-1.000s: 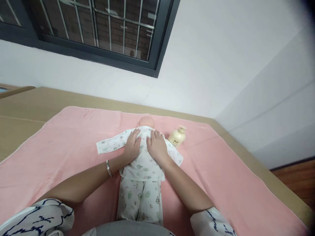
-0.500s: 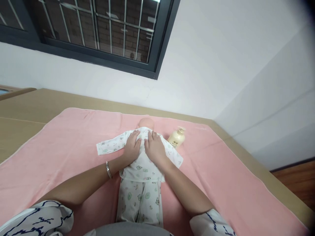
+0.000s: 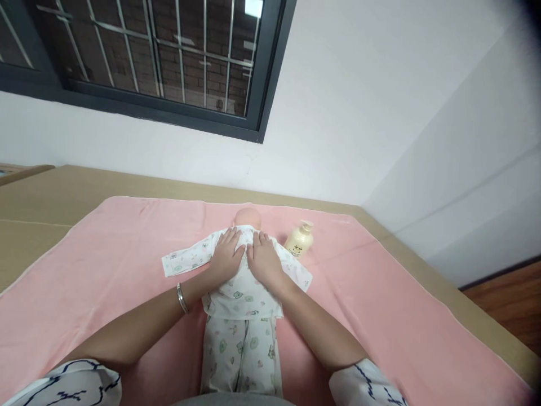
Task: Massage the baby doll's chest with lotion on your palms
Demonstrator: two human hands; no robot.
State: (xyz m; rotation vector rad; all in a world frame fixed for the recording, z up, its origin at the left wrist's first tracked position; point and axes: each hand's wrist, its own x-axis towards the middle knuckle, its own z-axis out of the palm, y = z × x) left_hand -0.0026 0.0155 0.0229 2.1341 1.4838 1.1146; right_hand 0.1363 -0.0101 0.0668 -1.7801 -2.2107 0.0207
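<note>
A doll (image 3: 247, 216) lies on a pink cloth (image 3: 127, 242), its head at the far end and its face not visible. It is dressed in a white patterned top (image 3: 243, 301) and matching trousers (image 3: 240, 355), with the sleeves spread to both sides. My left hand (image 3: 227, 256) rests flat on the upper left of the top, fingers pointing away from me. Beside it my right hand (image 3: 265, 259) lies flat on the upper right, the thumbs close together. Neither hand grips anything. A cream pump bottle (image 3: 299, 239) is just right of the doll's shoulder.
The pink cloth covers a tan surface (image 3: 97, 177) that meets a white wall (image 3: 329, 113) at the back. A dark-framed window (image 3: 260, 121) with bars is at the upper left. Brown wood (image 3: 511, 299) shows at the right edge.
The view has shifted slightly, so the window, bottle and doll appear a little lower and farther left. Both hands remain flat on the top.
</note>
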